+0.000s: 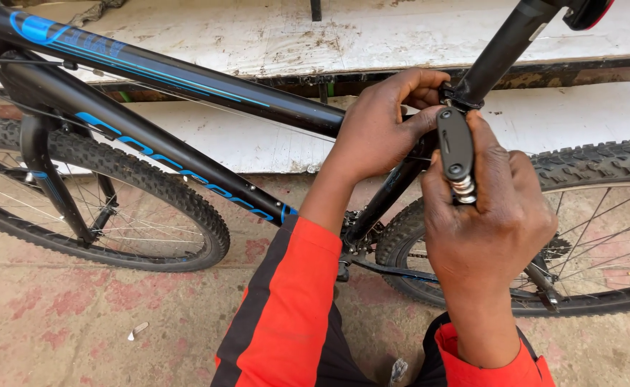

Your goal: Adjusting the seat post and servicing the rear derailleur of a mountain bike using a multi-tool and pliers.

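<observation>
Holding, head view: my right hand (490, 215) is closed around a black folding multi-tool (456, 152), its silver key ends showing at the lower end.
Tool axis: it runs nearly upright, tipped slightly, its top end right at the seat clamp (450, 95).
Clamp position: the seat clamp sits at the junction where the black seat post (501, 50) enters the bicycle frame (179, 80), just above and ahead of my right hand.
Left hand: my left hand (379, 129) is curled around the junction from the left, fingers hooked over the top, thumb touching the tool's upper end.
Nearer hand: both are at the clamp; the left grips the frame there, the right reaches it only through the tool.
Around: rear tyre (594, 161) lies to the right, front tyre (150, 186) to the left, on a reddish floor (78, 322).
</observation>
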